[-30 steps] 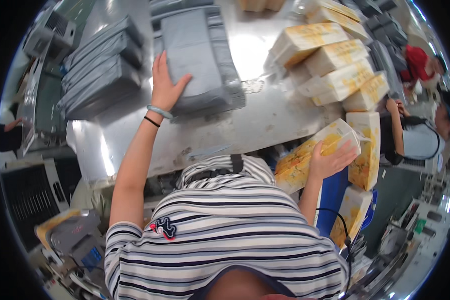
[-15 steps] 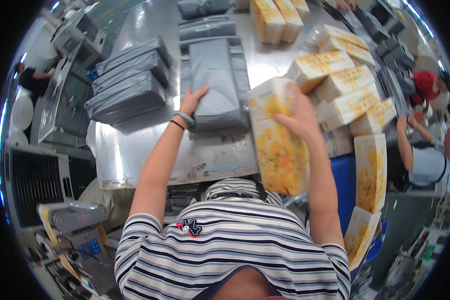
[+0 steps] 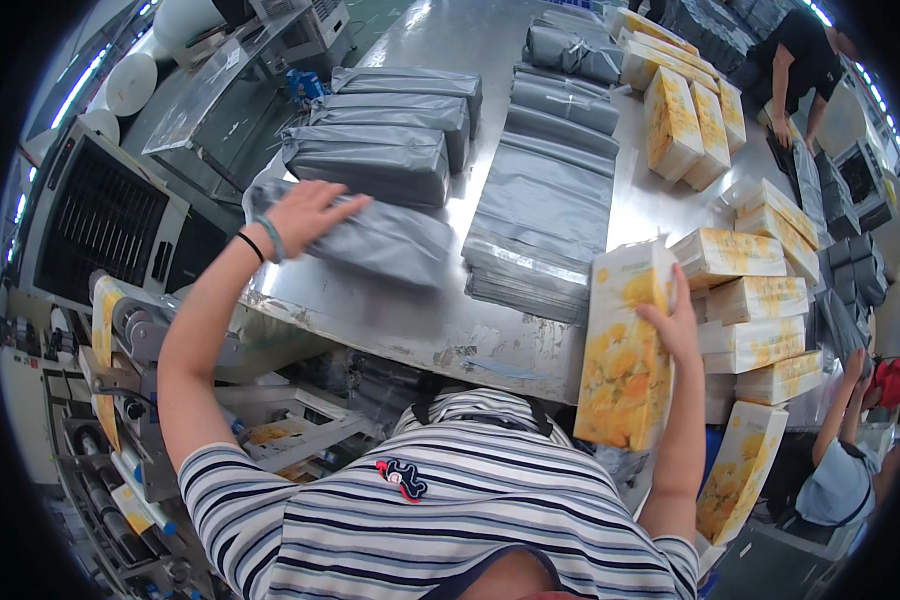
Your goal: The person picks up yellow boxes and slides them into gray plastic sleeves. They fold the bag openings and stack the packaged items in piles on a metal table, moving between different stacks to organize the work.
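Observation:
My left hand (image 3: 310,215) lies with spread fingers on the near left end of a grey plastic-wrapped package (image 3: 395,245), which is blurred. This package is in front of a row of similar grey wrapped packages (image 3: 370,155) on the left of the table. My right hand (image 3: 676,325) grips the right side of a tissue pack (image 3: 620,370) with yellow flowers printed on white. It holds the pack upright at the table's front edge. Left of this pack is a flat stack of grey plastic bags (image 3: 545,200).
More yellow-flowered tissue packs (image 3: 755,300) are piled at the right, with others (image 3: 673,120) farther back. A metal table (image 3: 430,340) carries the goods. A machine with rollers (image 3: 150,330) stands at the near left. Co-workers (image 3: 800,60) work on the right side.
My left hand has moved left off the bag stack, and the grey package from there now lies by the left row. My right hand still holds the tissue pack. The view has turned left.

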Demonstrator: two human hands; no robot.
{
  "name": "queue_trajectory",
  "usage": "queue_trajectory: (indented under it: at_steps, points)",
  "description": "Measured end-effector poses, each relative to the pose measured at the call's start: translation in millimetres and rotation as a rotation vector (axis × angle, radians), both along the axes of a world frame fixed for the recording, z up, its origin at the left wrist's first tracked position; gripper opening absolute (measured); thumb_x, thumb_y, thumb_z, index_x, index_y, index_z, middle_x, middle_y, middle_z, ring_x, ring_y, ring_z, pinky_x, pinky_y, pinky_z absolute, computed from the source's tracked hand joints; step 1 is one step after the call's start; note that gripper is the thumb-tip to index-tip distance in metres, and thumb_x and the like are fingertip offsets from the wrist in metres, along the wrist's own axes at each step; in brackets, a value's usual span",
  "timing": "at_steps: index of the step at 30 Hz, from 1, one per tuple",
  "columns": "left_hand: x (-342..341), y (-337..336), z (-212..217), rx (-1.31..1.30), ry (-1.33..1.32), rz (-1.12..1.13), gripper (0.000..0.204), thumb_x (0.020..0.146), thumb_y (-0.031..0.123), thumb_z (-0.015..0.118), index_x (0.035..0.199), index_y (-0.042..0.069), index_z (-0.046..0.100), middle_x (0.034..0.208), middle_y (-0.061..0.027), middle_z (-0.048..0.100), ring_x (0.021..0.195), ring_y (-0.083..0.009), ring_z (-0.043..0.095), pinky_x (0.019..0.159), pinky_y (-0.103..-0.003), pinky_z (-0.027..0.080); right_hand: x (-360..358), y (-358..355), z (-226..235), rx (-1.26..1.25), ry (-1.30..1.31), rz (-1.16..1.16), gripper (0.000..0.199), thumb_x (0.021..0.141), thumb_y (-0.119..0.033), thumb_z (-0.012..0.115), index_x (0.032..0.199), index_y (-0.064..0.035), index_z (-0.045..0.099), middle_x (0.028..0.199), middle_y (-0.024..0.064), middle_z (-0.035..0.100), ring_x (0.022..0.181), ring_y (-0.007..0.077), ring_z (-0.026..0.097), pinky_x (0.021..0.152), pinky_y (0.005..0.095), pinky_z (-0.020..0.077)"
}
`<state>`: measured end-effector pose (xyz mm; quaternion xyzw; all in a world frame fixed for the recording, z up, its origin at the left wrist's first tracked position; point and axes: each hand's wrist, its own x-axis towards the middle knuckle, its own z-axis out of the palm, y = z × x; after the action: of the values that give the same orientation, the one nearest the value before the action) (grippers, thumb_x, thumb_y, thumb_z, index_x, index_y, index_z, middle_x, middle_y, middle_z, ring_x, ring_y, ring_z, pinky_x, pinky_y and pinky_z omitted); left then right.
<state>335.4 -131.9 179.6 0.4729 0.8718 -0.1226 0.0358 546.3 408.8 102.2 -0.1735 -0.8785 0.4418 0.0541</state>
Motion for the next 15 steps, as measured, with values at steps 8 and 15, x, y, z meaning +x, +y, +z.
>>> queue_trajectory:
  at_steps: [8,15]
  points:
    - [-62,4,-55,-0.184,0.147,0.482,0.109,0.055,0.011,0.083,0.145,0.007,0.022,0.139,-0.0218,0.033,0.129,-0.0391,0.033,0.11,-0.042,0.028,-111,-48,59,-0.762,0.294,-0.002,0.075,0.081,-0.02,0.068,0.142,-0.0043,0.028,0.119,0.0145,0.056,0.096,0.02,0.06,0.078,0.0305,0.0511]
    - [58,207,-172,1.226,-1.079,0.449,0.075,0.093,0.043,0.051,0.143,-0.004,0.021,0.136,-0.0265,0.039,0.128,-0.0346,0.038,0.108,-0.036,0.026,-114,-128,-98,-0.582,0.204,-0.108,0.059,0.095,-0.04,0.049,0.137,-0.0004,0.038,0.123,0.0153,0.053,0.114,0.0227,0.049,0.1,0.0362,0.0363]
